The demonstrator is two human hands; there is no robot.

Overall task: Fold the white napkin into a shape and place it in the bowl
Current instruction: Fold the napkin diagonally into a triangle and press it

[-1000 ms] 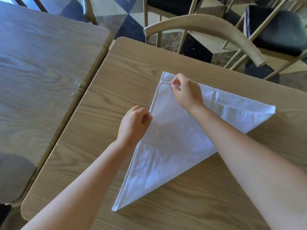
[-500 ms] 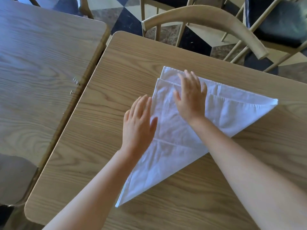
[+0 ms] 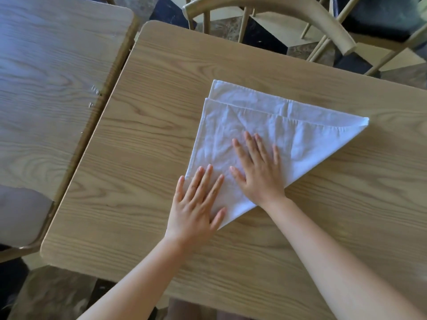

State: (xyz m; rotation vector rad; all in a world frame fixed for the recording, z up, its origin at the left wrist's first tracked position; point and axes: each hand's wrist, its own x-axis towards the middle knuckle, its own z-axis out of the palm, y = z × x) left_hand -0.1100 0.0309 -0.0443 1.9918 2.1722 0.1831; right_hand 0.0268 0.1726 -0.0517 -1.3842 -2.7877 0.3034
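Both my hands lie flat, fingers spread, gripping nothing: left hand (image 3: 196, 204) on the white napkin (image 3: 265, 125)'s near corner, right hand (image 3: 258, 169) mid-cloth. Long folded edge runs from under my left palm away rightward; far point is nearer right hand. No bowl in view.

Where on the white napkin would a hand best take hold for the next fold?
Probably the far-right tip of the white napkin, pinched from the right side. The cloth lies flat as a triangle; that point is free and sharp, while the left hand and right hand press flat on the near part, covering the near corner.
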